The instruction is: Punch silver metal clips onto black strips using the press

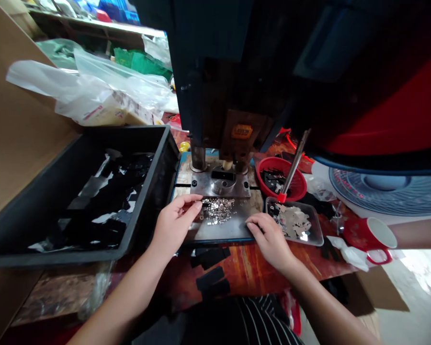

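Observation:
My left hand [177, 218] pinches a small dark strip [206, 204] between thumb and fingertips, beside a heap of small shiny metal pieces [221, 211]. The heap lies on the flat metal plate [244, 211] in front of a press machine. Over the plate's right edge, my right hand [271, 237] has its thumb and fingers curled together; whatever is between them, if anything, is hidden. Behind the heap sits a metal die block [221, 184], with a black piece [223, 175] on top under the press head [237, 134].
A large grey bin [129, 235] with black scraps stands left. To the right are a red basket [301, 184], a clear plastic tray [318, 235] of flat pieces, a red-handled metal rod [294, 165] and a red mug [362, 235]. Black strips [211, 278] lie near the front edge.

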A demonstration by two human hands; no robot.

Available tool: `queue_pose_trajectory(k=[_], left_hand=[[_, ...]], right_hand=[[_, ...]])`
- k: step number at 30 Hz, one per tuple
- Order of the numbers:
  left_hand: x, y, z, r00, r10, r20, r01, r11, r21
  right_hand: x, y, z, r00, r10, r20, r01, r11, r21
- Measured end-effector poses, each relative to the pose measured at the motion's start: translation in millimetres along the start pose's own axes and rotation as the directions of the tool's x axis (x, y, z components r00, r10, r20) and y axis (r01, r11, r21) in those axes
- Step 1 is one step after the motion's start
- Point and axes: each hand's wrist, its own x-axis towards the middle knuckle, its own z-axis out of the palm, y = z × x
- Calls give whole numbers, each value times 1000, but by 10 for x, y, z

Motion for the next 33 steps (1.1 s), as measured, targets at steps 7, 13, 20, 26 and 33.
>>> queue_pose_trajectory(k=[7,13,20,26,33], left_hand=[[-63,-4,0,1000,28,-6,-28,999,44],[-75,-7,6,1000,27,11,-27,999,33],[-61,9,-14,1000,25,10,-26,999,40],[-64,1,2,1000,26,15,-26,1000,17],[58,64,63,999,45,24,-45,999,-22]], right_hand=[[-264,67,76,937,-345,60,350,912,-215],[-299,99,204,900,-436,6,417,858,-299],[-253,98,226,905,-425,-7,400,857,-325],[-282,71,264,905,-423,-40,395,872,-288],[564,-151,145,933,-229,-278,165,958,-237]])
